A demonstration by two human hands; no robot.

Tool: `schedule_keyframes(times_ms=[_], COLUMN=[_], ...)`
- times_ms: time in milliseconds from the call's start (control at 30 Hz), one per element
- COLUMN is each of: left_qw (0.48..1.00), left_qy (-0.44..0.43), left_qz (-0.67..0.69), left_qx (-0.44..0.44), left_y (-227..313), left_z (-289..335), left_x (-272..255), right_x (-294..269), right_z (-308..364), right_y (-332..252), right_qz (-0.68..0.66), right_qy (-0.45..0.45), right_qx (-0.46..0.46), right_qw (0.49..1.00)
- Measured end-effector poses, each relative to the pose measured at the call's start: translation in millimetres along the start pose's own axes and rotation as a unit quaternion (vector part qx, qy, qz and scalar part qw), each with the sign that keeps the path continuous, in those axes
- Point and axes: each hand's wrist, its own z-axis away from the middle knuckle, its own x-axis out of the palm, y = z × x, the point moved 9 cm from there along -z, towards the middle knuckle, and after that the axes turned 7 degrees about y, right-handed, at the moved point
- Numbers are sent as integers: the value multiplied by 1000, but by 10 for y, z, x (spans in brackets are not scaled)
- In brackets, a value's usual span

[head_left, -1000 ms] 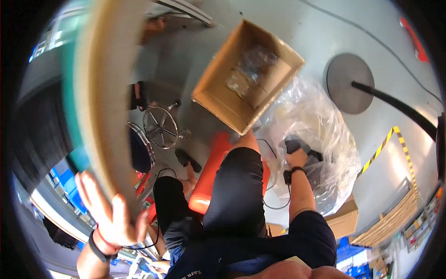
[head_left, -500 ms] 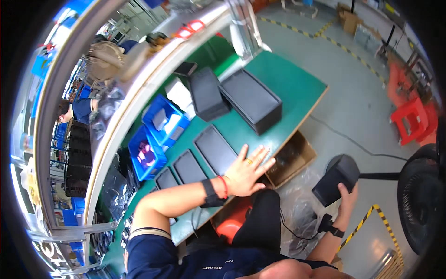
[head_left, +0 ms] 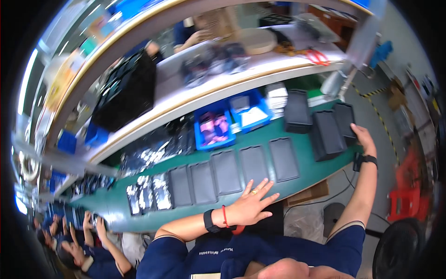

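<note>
My right hand point(head_left: 365, 140) is at the table's right end, fingers closed on the near edge of a dark grey rectangular tray point(head_left: 344, 118). That tray is beside a tall stack of similar trays point(head_left: 327, 132); whether it rests on the table I cannot tell. Another stack point(head_left: 297, 110) stands just left of it. My left hand point(head_left: 251, 204) is open, fingers spread, over the table's near edge and holding nothing. Beyond its fingertips lies a flat dark grey tray point(head_left: 254, 163), one of several in a row. The row's rightmost tray point(head_left: 284, 159) lies slightly apart.
Shiny clear-wrapped packets point(head_left: 162, 190) continue the row leftward on the green table point(head_left: 297, 186). Behind stand two blue bins point(head_left: 214, 128) and a white stack point(head_left: 277, 97). A shelf edge point(head_left: 218, 90) overhangs. A black fan point(head_left: 399, 246) stands right; co-workers sit far left.
My right hand has brought the tray from over the floor to the table's right end. The view has swung left, showing more of the row. My left hand remains spread near the table edge.
</note>
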Motion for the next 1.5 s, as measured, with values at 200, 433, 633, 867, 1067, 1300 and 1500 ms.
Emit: schedule_keyframes(times_ms=[200,433,633,867,1067,1300,1500], left_qw=[966,878,875,867,868,861,845], left_qy=[192,299,303,294,277,241,279], left_qz=[-10,-205,-209,-206,-172,-120,-151], left_qx=[-174,-313,-315,-345,-376,-432,-431], left_y=[-783,-1465,-1527,-1839,-2162,-2445,-2243], left_z=[1307,2066,2370,3437,4361,4901,4968], left_x=[-280,-308,-277,-500,-812,-879,-997], right_x=[-405,2134,2765,3630,4448,4505,2450], right_z=[879,2196,2438,3351,3993,4090,3154], right_y=[-527,-610,-741,-1174,-1546,-1763,-1539], right_qz=[131,260,312,281,239,169,215], right_qy=[338,90,52,55,-24,-49,324], right_qx=[-281,-302,-283,-329,-348,-377,-313], right_qw=[888,913,905,900,906,910,867])
